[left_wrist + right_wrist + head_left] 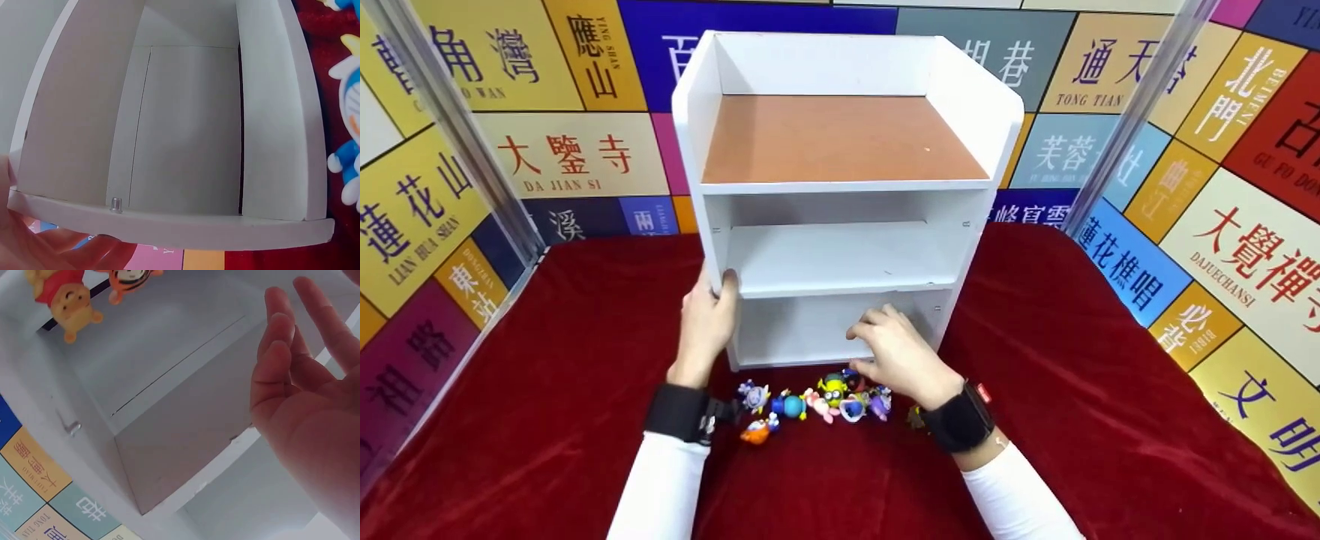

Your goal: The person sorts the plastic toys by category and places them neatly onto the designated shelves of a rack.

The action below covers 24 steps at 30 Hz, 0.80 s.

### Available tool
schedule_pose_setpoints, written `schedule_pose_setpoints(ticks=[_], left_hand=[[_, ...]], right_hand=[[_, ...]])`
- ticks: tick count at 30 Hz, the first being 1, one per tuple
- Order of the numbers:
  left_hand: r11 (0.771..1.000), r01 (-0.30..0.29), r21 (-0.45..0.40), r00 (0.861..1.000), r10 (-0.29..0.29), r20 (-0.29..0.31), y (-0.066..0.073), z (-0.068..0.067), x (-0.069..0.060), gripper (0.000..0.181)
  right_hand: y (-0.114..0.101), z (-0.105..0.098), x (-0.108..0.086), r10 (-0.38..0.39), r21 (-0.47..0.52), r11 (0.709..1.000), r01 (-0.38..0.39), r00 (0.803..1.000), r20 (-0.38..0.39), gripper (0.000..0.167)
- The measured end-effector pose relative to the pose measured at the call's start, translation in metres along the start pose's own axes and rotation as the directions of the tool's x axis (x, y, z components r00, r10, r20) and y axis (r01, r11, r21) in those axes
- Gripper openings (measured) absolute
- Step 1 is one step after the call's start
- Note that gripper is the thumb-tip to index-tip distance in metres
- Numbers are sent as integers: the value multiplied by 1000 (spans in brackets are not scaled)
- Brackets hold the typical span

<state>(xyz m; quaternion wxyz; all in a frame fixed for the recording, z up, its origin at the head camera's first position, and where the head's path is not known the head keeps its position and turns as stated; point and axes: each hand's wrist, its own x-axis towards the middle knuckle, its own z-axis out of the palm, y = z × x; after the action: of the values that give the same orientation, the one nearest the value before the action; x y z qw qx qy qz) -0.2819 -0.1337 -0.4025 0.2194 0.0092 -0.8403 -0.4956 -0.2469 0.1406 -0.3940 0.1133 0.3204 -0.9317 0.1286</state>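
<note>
A small white shelf unit (840, 292) with a brown top board stands upright on the red cloth. My left hand (709, 322) grips its left side panel, thumb on the inner side and fingers round the outside. In front of the lower compartment hovers my right hand (900, 349), fingers loosely bent, holding nothing. The right wrist view shows a Pooh figurine (70, 304) and a Tigger figurine (130, 277) by the lower compartment's right end; the right hand hides that place in the head view. Before the unit lie several small figurines, among them an orange one (756, 431) and a pink one (820, 405).
Red cloth (585, 420) covers the table around the unit. Panels with printed characters (577, 154) form the walls behind and at both sides. A dark figurine (916, 417) lies beside the right wrist. A small metal peg (116, 205) projects from the left panel's inside.
</note>
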Motion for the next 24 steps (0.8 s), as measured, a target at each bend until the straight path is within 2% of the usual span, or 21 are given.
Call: schedule_pose_setpoints(ticks=[7, 10, 14, 17, 19, 21, 24], left_hand=[[1000, -3, -13, 1000, 3, 23, -1, 0, 1, 47], [1000, 4, -11, 1000, -3, 30, 0, -1, 1, 48], [1000, 11, -11, 1000, -10, 27, 0, -2, 0, 45], [1000, 2, -5, 1000, -2, 19, 1, -2, 0, 42], [1000, -4, -6, 1000, 4, 17, 1, -2, 0, 40], [1000, -4, -4, 1000, 4, 15, 1, -2, 0, 38], [1000, -5, -3, 1000, 5, 14, 1, -2, 0, 38]], right_hand=[[-10, 8, 0, -5, 8, 1000, 4, 998, 66, 33], [-22, 16, -1, -33, -10, 999, 35, 991, 128, 36], [-42, 25, -5, -131, -63, 987, 148, 967, 217, 43], [-53, 30, -7, -219, -98, 963, 249, 943, 251, 47], [-55, 30, -9, -246, -108, 953, 282, 933, 263, 48], [-54, 30, -9, -246, -117, 951, 285, 932, 266, 48], [-46, 26, -9, -193, -111, 966, 234, 936, 295, 47]])
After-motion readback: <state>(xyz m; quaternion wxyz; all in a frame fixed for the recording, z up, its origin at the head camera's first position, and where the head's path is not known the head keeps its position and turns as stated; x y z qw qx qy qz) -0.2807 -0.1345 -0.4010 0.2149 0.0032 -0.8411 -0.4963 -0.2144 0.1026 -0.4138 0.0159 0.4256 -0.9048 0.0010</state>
